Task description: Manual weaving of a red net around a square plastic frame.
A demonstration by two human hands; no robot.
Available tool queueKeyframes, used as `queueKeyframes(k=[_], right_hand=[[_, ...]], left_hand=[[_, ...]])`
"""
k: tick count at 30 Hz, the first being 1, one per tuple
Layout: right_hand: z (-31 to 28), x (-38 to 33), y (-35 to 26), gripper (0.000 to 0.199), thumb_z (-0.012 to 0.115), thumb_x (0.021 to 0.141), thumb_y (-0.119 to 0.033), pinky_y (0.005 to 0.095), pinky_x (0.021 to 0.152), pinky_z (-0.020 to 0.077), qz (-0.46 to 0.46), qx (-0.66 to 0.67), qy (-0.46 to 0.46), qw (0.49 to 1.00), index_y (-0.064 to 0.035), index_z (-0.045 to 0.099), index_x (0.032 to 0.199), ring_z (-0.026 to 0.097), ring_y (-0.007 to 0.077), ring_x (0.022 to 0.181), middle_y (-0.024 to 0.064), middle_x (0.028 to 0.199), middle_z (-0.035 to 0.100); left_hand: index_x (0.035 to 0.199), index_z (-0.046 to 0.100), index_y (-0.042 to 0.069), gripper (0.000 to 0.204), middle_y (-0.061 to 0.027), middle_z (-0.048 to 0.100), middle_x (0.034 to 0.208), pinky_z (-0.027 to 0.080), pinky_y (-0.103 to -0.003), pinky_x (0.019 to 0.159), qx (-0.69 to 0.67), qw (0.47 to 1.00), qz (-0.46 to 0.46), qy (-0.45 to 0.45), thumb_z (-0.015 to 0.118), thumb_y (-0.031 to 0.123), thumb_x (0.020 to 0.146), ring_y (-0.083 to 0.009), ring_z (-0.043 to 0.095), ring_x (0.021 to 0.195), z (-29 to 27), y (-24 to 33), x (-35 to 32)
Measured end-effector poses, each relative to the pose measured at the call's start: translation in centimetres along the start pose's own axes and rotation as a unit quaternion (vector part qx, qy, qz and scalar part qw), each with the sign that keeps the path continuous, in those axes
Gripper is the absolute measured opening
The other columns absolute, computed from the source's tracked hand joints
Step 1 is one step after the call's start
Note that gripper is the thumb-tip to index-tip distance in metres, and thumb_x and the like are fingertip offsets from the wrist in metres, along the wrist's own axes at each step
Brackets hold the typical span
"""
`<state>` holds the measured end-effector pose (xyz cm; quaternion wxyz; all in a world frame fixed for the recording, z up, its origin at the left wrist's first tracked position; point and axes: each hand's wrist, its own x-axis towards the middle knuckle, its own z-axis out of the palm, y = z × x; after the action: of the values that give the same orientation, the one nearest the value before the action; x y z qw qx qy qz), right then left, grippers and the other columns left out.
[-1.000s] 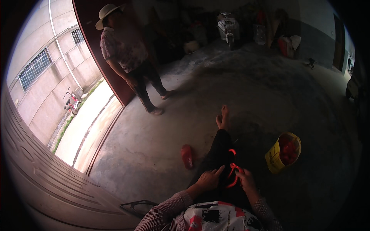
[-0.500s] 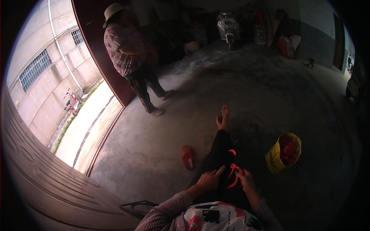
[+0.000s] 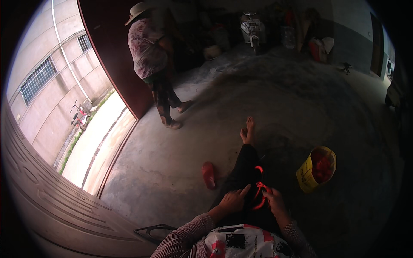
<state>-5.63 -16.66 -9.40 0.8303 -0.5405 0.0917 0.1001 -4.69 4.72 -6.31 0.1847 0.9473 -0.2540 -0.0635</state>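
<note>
My right hand (image 3: 275, 201) is closed on a red tool (image 3: 260, 185) with a small ring-like head, over my dark-trousered lap; its exact kind is too small to make out. Just under it curves a red ribbed strip (image 3: 259, 206), and another short red curved piece (image 3: 259, 169) lies farther up along my leg. To the left, my left hand (image 3: 233, 201) has its index finger stretched toward the red tool, apart from it. The other left fingers are bent and partly hidden, with nothing visible in them.
On the right stands a yellow bag (image 3: 306, 175) with red pieces inside. A red slipper (image 3: 208, 175) lies left of my bare foot (image 3: 248, 131). A person in a hat (image 3: 148, 49) stands by the dark red door (image 3: 112, 56). A scooter (image 3: 253, 32) is parked at the back.
The other person has turned and shifted slightly to the right. My hands and the red tool stay almost where they were.
</note>
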Motion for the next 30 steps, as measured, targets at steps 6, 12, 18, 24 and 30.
queueKeyframes(k=[6, 12, 18, 24, 30], right_hand=[[0.3, -0.5, 0.2, 0.022, 0.062, 0.086, -0.010, 0.0231, 0.066, 0.0465, -0.024, -0.049, 0.030, 0.998, 0.0002, 0.063, 0.106, 0.058, 0.0084, 0.074, 0.0016, 0.086, 0.063], [0.5, -0.6, 0.3, 0.023, 0.062, 0.087, -0.014, 0.0213, 0.063, 0.0433, 0.043, -0.086, 0.036, 0.995, 0.0002, 0.064, 0.105, 0.055, 0.0064, 0.070, -0.0001, 0.083, 0.061], [1.1, -0.6, -0.5, 0.022, 0.065, 0.087, -0.020, 0.0205, 0.063, 0.0418, 0.048, -0.125, 0.034, 0.990, -0.0014, 0.063, 0.099, 0.053, 0.0051, 0.071, -0.0013, 0.083, 0.060], [1.4, -0.7, 0.2, 0.024, 0.063, 0.090, -0.024, 0.0206, 0.059, 0.0393, 0.027, -0.122, 0.020, 0.992, -0.0022, 0.063, 0.100, 0.050, 0.0037, 0.069, -0.0028, 0.080, 0.057], [1.5, -1.0, 0.6, 0.026, 0.060, 0.092, -0.031, 0.0224, 0.049, 0.0338, 0.022, -0.048, 0.021, 0.998, -0.0058, 0.063, 0.099, 0.044, 0.0038, 0.057, -0.0056, 0.069, 0.051]], left_hand=[[0.148, 0.026, 0.010, 0.071, -0.0194, 0.059, 0.116, 0.046, -0.044, 0.094, -0.009, 0.998, -0.022, -0.054, 0.054, 0.016, 0.084, -0.0350, 0.061, 0.107, -0.6, 0.2, -0.1], [0.147, 0.027, 0.007, 0.076, -0.0204, 0.061, 0.114, 0.049, -0.045, 0.089, -0.003, 1.000, -0.003, -0.014, 0.061, 0.024, 0.081, -0.0353, 0.063, 0.099, 0.3, -1.2, -0.7], [0.143, 0.034, 0.006, 0.070, -0.0212, 0.063, 0.103, 0.051, -0.049, 0.079, -0.008, 1.000, 0.008, 0.027, 0.061, 0.022, 0.080, -0.0392, 0.064, 0.089, -0.4, -1.5, -0.8], [0.142, 0.035, 0.005, 0.070, -0.0212, 0.064, 0.104, 0.051, -0.047, 0.081, 0.001, 1.000, 0.016, -0.009, 0.061, 0.019, 0.078, -0.0381, 0.064, 0.091, -1.3, -0.6, -0.4], [0.145, 0.032, 0.010, 0.079, -0.0133, 0.065, 0.097, 0.053, -0.043, 0.076, 0.038, 0.999, 0.013, -0.022, 0.067, 0.015, 0.074, -0.0329, 0.066, 0.086, -1.3, -0.7, -0.4]])
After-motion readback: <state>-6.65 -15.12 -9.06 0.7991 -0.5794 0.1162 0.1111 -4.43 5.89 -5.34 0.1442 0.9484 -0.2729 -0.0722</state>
